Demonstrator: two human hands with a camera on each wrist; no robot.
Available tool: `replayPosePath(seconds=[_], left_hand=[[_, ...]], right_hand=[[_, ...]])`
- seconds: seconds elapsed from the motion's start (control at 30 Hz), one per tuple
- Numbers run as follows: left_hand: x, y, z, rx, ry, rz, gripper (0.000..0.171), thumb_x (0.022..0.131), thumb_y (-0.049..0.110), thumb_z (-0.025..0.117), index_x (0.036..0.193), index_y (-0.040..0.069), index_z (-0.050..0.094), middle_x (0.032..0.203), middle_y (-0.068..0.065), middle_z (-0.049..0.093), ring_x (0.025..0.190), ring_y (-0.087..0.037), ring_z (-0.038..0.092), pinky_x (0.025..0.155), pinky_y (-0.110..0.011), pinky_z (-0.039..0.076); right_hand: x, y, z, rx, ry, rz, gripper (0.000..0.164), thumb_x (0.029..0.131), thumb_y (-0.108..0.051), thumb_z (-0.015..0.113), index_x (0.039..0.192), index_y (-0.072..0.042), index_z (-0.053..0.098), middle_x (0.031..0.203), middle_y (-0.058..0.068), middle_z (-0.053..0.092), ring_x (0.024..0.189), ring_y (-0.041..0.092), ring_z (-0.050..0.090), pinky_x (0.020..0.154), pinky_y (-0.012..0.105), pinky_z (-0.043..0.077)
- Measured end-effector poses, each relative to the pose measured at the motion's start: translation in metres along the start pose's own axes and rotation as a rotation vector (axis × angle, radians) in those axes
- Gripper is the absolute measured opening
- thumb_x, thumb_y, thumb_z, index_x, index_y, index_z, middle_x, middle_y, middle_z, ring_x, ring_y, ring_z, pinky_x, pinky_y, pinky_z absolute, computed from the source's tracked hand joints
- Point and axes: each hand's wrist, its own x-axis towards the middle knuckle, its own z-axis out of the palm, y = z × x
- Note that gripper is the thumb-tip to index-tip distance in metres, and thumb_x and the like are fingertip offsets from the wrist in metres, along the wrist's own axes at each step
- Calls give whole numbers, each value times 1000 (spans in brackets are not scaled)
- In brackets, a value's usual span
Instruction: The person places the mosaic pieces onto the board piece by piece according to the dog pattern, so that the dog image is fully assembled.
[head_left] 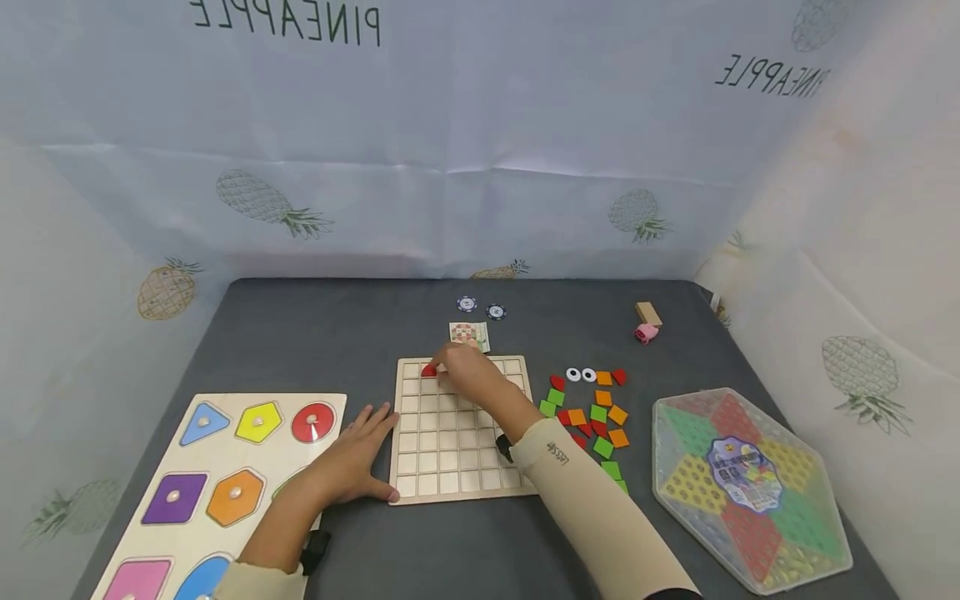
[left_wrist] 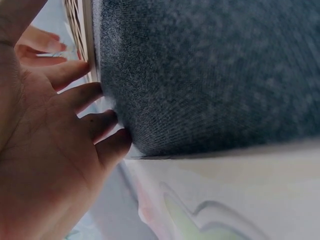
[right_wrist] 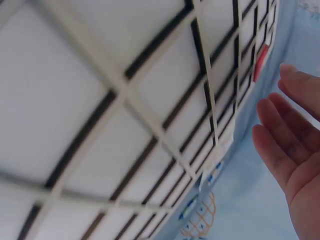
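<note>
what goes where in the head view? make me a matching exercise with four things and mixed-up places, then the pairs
Things:
1. red piece
2. hexagonal box
3. pink pig figure
4. left hand

Places:
A. beside the wooden block
B. at the left edge of the grid board
C. in the grid board's far row
D. at the near right of the table

Pairs: 1-C, 2-D, 3-A, 4-B

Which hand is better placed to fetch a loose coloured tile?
Probably the right hand: its sleeve passes beside the tiles, while the left hand is at the left edge of the board.
</note>
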Motion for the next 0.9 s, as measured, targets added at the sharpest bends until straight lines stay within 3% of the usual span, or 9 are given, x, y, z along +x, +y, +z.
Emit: replayPosePath(seconds=[0.13,0.3,0.77,0.9], left_hand=[[-6,-9,-2,-12,25,6,109,51,41,84,140,5,32,147,-17,24,135,-41,14,103,-58,20],[-10,-18,-4,-15,33,13,110,52,45,83,140,4,31,146,-19,23,134,-43,13,102,-59,18],[4,-8,2,9,5,53,109,52,46,82,139,5,31,146,-19,24,133,-44,14,101,-60,21],[7,-5,3,6,0,72,108,54,44,82,139,4,31,146,-19,24,133,-44,14,102,-59,20]], right_hand=[[-4,-1,-8,-39,-13,-15,29,86,-20,62,114,-14,63,117,-1,59,113,13,52,91,26,44],[-15,13,-19,-45,-12,16,30,85,-21,63,115,-14,63,120,-1,58,111,14,53,88,27,46],[-99,117,-48,20,22,282,28,85,-15,62,112,-6,64,111,9,62,102,24,58,85,38,48],[-121,142,-50,3,17,397,26,86,-13,61,110,-5,64,109,12,62,100,27,58,84,41,48]])
